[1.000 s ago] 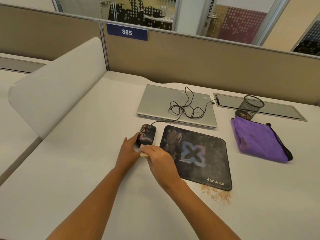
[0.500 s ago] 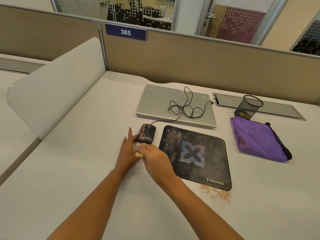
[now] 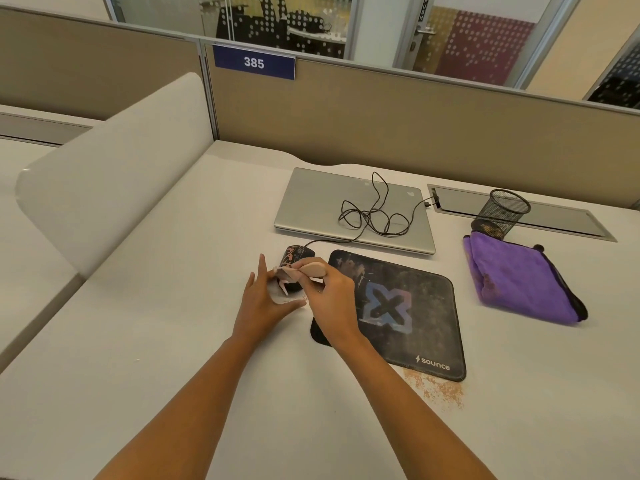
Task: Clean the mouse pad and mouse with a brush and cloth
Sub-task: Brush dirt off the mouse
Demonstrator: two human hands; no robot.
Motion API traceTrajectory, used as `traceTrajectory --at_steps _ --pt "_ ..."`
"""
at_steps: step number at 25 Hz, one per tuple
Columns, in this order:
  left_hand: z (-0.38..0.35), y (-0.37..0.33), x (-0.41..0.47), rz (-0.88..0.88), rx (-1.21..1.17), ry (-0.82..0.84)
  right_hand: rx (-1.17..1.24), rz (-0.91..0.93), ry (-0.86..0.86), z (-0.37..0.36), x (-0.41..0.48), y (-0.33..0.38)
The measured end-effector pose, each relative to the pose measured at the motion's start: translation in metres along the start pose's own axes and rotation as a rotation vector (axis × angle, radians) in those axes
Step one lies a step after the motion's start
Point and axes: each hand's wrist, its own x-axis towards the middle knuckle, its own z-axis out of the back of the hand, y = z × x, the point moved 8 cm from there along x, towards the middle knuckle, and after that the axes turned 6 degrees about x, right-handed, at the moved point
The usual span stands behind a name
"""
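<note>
A black wired mouse point(image 3: 294, 255) smeared with pink dirt lies on the desk, left of the dusty black mouse pad point(image 3: 398, 310) with a blue X. My right hand point(image 3: 330, 296) grips a wooden-handled brush point(image 3: 310, 270) lying across the mouse's near half. My left hand point(image 3: 265, 301), fingers straight, rests against the mouse's left side. The purple cloth point(image 3: 516, 282) lies folded at the right of the pad.
A shut silver laptop point(image 3: 322, 206) with the coiled mouse cable point(image 3: 374, 216) on it lies behind the pad. A black mesh cup point(image 3: 502, 214) leans behind the cloth. Brown dust point(image 3: 436, 389) sits by the pad's near right corner. A white curved divider point(image 3: 104, 168) rises at left.
My right hand has lifted and turned the brush over the mouse, so the wooden handle now shows on top. The left hand stays at the mouse's left side.
</note>
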Motion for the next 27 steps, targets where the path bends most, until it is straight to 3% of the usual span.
traceTrajectory --at_steps 13,18,20,27 --pt "0.000 -0.004 0.001 -0.008 -0.041 -0.005 -0.063 -0.013 0.187 -0.002 -0.002 -0.009" --pt "-0.002 0.000 0.002 0.000 0.007 -0.008 -0.064 -0.044 -0.097 0.037 0.023 -0.004" --pt "-0.004 0.003 0.003 0.009 0.039 -0.007 -0.121 0.000 -0.126 0.044 0.038 0.000" --pt "-0.003 0.002 0.007 -0.018 0.098 -0.096 -0.315 0.001 0.143 0.015 0.057 -0.006"
